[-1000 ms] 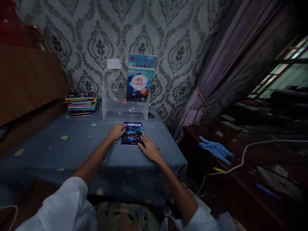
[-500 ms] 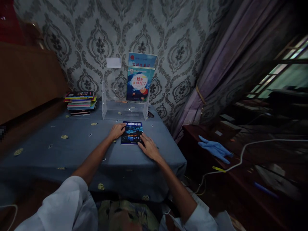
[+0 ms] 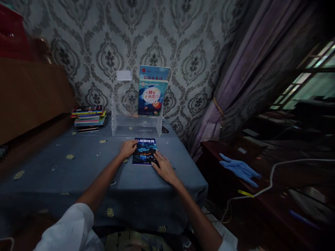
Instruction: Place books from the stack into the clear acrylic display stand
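A dark blue book (image 3: 144, 149) with white Chinese characters along its top lies flat on the blue tablecloth. My left hand (image 3: 127, 149) rests at its left edge, fingertips touching the upper left of the cover. At the lower right corner, my right hand (image 3: 164, 168) lies with fingers stretched over the cover's edge. Both hands are open, and neither lifts the book. Just behind it stands a clear acrylic book rack (image 3: 135, 131). Two blue picture books stand upright in the rack's right part; the front one (image 3: 151, 99) overlaps most of the rear one (image 3: 154, 72).
A stack of books (image 3: 88, 118) sits at the back left of the tablecloth (image 3: 83, 164), near a brown wooden panel (image 3: 34, 94). To the right, a lower dark red table holds a blue glove (image 3: 240, 169) and a white cable (image 3: 273, 170). A purple curtain (image 3: 209, 129) hangs behind.
The view has tilted up slightly, so everything appears a little lower. Both hands keep their places at the book, which lies where it was.
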### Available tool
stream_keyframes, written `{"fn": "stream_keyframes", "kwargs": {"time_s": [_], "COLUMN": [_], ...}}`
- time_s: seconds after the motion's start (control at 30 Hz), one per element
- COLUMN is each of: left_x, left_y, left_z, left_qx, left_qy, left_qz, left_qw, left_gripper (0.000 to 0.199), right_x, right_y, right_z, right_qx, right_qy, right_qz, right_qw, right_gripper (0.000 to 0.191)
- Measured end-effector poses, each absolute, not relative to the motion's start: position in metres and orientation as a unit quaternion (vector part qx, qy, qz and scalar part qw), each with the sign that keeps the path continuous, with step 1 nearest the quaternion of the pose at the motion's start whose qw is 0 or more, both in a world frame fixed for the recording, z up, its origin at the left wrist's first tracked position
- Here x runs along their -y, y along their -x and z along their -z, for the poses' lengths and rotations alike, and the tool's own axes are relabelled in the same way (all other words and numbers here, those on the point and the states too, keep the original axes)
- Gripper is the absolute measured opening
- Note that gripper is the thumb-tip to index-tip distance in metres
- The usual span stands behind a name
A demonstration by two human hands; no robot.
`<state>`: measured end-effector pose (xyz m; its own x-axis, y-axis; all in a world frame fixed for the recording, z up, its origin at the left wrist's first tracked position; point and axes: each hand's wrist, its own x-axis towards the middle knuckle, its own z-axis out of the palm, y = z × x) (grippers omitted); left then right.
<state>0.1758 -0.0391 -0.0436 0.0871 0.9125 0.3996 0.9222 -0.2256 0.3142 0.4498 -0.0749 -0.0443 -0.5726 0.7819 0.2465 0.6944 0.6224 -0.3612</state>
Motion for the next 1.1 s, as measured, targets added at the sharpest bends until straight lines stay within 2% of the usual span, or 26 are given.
{"fn": "stream_keyframes", "kwargs": {"time_s": [1.1], "left_x": [0.045], "left_y": [-0.176], "left_z": [0.030], "left_qx": [0.625], "left_qy": [0.738], "left_qz": [0.254], "left_qw": [-0.021], "left_gripper": [0.039], "right_x": [0.081], "right_y": [-0.448], "right_z": [0.033], "right_qx": [0.881], "right_qy": [0.416], "right_qz": [-0.128], "right_qw": [0.188], "right_gripper": [0.056]}}
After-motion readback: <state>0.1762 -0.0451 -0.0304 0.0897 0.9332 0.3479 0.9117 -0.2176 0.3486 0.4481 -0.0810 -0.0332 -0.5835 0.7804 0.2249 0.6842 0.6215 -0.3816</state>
